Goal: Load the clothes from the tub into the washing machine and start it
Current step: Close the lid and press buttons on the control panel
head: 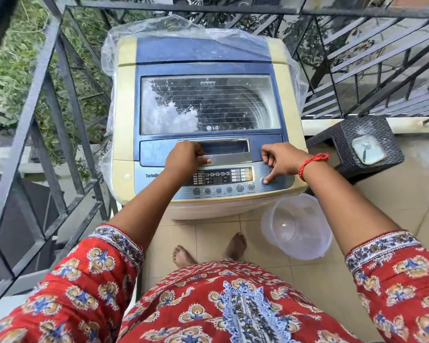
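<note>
A top-loading washing machine (126, 112) in cream and blue stands before me with its glass lid (208, 105) down. My left hand (183, 158) rests curled on the lid's silver handle (233, 154). My right hand (280, 162) is a loose fist with the index finger pressing a round blue button (265, 182) at the right end of the control panel (223, 179). A clear plastic tub (296, 226) sits on the floor to the right of the machine, with nothing in it. Through the lid I see mostly reflections; clothes inside cannot be made out.
Black metal railings (47, 115) close off the balcony on the left and behind. A dark wicker stool (362, 144) with a small container on it stands at the right of the machine. Clear plastic sheeting (114, 45) drapes behind the machine. My bare feet stand on beige tiles (382, 243).
</note>
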A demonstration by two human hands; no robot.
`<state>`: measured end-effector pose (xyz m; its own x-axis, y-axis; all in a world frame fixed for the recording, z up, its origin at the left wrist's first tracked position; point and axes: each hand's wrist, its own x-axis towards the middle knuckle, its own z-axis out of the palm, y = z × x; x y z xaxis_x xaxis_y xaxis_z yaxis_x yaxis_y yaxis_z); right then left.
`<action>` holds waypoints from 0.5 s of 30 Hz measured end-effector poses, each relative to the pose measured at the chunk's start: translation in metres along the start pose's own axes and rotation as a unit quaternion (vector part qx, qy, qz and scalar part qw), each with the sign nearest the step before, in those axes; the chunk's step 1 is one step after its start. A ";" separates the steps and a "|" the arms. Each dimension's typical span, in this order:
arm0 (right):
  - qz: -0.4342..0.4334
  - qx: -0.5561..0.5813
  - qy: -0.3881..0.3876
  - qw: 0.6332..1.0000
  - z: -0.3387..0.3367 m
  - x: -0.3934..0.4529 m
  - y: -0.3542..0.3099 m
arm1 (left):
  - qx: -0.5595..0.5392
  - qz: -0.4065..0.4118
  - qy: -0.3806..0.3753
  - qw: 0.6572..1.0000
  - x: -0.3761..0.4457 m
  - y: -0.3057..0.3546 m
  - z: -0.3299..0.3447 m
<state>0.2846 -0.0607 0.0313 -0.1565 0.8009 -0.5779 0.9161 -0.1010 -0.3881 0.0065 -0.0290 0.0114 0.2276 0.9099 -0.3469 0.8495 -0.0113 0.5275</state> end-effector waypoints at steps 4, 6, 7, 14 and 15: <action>-0.005 -0.005 0.007 1.000 0.002 0.001 0.002 | 0.002 0.000 -0.001 1.000 0.001 -0.001 0.001; -0.005 0.000 0.003 1.000 0.002 0.002 0.004 | 0.005 0.002 -0.002 1.000 0.002 -0.002 0.001; -0.006 0.004 -0.002 1.000 0.001 0.002 0.005 | 0.005 0.002 -0.003 1.000 0.002 -0.002 0.001; -0.021 0.041 -0.058 0.997 -0.017 0.007 0.016 | 0.003 0.003 -0.002 1.000 0.004 -0.003 0.001; -0.023 0.039 -0.064 0.997 -0.019 0.009 0.017 | 0.003 0.002 -0.001 1.000 0.004 -0.003 0.002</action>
<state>0.3058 -0.0444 0.0334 -0.2490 0.7244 -0.6429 0.8756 -0.1153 -0.4691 0.0058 -0.0263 0.0074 0.2325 0.9090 -0.3458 0.8508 -0.0179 0.5251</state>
